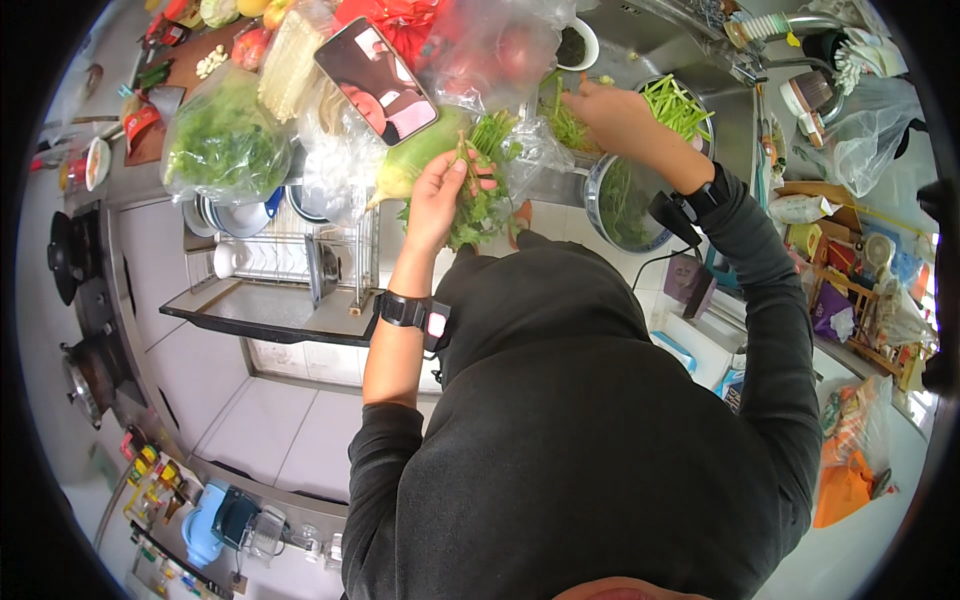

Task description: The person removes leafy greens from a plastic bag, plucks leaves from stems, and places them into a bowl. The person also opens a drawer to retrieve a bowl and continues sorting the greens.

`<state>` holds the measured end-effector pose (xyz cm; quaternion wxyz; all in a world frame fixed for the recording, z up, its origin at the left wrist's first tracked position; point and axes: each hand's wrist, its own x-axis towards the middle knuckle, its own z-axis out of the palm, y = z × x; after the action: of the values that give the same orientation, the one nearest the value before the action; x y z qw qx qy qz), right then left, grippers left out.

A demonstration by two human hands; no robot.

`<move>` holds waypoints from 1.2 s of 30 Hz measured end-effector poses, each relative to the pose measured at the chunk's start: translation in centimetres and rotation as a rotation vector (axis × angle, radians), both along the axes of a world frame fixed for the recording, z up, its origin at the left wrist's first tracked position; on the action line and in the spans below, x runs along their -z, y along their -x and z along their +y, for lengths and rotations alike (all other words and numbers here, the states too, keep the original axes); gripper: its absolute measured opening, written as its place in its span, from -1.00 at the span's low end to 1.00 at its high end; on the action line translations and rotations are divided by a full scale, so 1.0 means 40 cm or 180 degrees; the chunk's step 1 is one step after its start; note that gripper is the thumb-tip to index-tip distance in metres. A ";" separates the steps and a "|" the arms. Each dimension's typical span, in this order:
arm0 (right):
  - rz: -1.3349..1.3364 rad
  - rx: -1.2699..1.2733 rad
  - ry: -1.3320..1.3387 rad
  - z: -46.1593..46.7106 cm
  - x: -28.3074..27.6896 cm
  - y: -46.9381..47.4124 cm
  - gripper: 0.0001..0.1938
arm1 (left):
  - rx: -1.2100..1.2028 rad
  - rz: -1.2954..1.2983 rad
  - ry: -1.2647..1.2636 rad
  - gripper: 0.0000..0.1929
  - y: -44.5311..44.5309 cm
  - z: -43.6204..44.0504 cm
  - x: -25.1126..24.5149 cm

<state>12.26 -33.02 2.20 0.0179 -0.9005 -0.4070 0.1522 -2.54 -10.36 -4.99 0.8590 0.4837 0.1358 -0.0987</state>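
My left hand (438, 196) holds leafy green herb stems, which look like cilantro, between thumb and fingers. Leaves of the herb bunch (480, 217) hang below it at the counter's edge. My right hand (613, 112) is over a small heap of green trimmings (566, 127) beside the sink; its fingertips are partly hidden, so whether it grips any is unclear. Cut green stalks (675, 109) fill a bowl right behind that wrist. Nearer me, a blue-rimmed basin (592, 206) contains greens in water. A pale green radish (397, 174) lies left of the herbs.
A smartphone (375, 81) rests on plastic bags. Bagged leafy greens (225, 139) and packed noodles (292, 67) sit farther left. The metal sink (660, 37) holds a white bowl (590, 45) of dark contents. Below the counter, a pulled-out dish rack (274, 259) juts out.
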 end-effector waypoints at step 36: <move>0.2237 0.1501 -0.2351 0.037 -0.012 0.087 -0.71 | 0.1529 0.0272 0.1117 -0.62 -0.104 0.025 -0.085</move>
<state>8.78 -31.56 2.70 0.5002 -0.7962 -0.1904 0.2823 1.63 -9.37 -1.60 0.8750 0.3416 0.0345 -0.3413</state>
